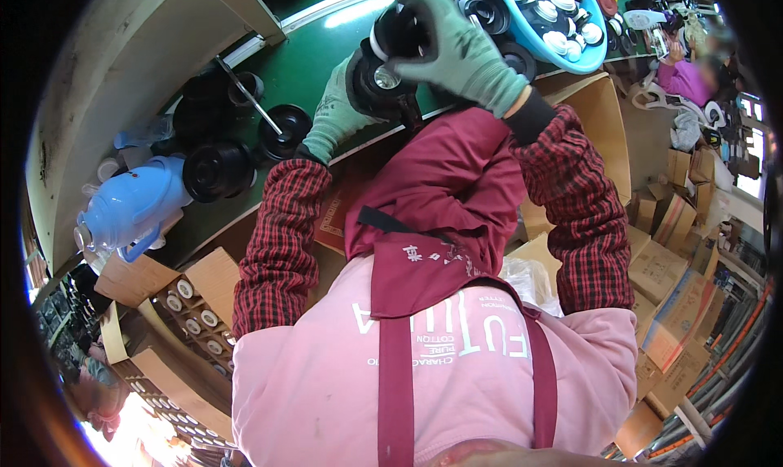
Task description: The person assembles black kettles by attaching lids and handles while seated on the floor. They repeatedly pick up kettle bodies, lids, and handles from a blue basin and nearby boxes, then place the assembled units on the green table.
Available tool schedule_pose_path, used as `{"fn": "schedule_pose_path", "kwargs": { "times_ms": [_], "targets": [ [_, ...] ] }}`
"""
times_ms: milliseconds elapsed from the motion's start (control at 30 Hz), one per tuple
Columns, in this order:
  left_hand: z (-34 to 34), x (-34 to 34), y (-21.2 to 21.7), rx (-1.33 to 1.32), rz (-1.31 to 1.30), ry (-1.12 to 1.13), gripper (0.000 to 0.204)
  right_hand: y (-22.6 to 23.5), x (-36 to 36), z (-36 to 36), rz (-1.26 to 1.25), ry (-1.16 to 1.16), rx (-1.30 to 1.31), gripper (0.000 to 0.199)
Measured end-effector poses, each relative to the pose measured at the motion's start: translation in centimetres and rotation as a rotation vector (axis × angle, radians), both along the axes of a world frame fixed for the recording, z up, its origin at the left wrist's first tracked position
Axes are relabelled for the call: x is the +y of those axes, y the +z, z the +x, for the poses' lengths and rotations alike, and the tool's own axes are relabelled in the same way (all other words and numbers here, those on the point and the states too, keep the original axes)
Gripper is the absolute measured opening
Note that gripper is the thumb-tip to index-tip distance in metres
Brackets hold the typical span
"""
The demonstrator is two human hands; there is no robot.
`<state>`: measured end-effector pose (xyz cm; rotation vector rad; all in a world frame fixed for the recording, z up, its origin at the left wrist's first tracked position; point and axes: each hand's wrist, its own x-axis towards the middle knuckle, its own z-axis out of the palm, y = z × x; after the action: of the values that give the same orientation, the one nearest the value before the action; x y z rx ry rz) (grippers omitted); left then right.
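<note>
While both gloved hands meet above the green bench (pixel 310 67), I note my left hand (pixel 338 112) cupped under a black round part (pixel 377 84) with a shiny centre, grasping it. My right hand (pixel 457 47) is clenched over the part's upper end. Beside them lie more black round parts (pixel 218 169), a blue jug (pixel 130 206) and a blue basin (pixel 522 35) of caps.
</note>
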<state>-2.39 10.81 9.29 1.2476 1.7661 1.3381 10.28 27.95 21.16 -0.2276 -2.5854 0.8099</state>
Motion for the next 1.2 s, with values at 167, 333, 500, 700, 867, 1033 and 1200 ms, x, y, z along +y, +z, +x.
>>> {"fn": "schedule_pose_path", "kwargs": {
  "times_ms": [167,333,500,700,867,1033,1200],
  "targets": [
    [0.2,-0.1,0.2,0.020,0.027,0.019,0.088,2.7,0.6,-0.3,0.030,0.013,-0.133,0.087],
    [-0.1,-0.5,-0.3,0.050,-0.005,0.046,0.091,-0.2,-2.1,-0.5,0.443,0.160,-0.389,0.078],
    [-0.2,-0.9,-0.7,0.074,-0.049,0.052,0.089,0.6,-2.4,-1.4,0.487,0.330,-0.506,0.080],
    [-0.3,-0.5,-2.1,0.144,-0.062,0.037,0.090,0.1,-2.5,-1.1,0.622,0.362,-0.453,0.075],
    [0.0,-1.2,1.2,0.135,-0.120,0.046,0.101,1.7,-3.0,-2.9,0.561,-0.039,-0.685,0.080],
    [-0.1,-0.4,-0.3,0.069,-0.055,0.038,0.091,0.3,-1.6,-0.1,0.623,0.030,-0.451,0.057],
    [-0.6,-0.8,1.0,0.035,-0.103,0.000,0.089,3.8,-3.6,-3.2,0.531,-0.055,-0.903,0.044]
  ]
}}
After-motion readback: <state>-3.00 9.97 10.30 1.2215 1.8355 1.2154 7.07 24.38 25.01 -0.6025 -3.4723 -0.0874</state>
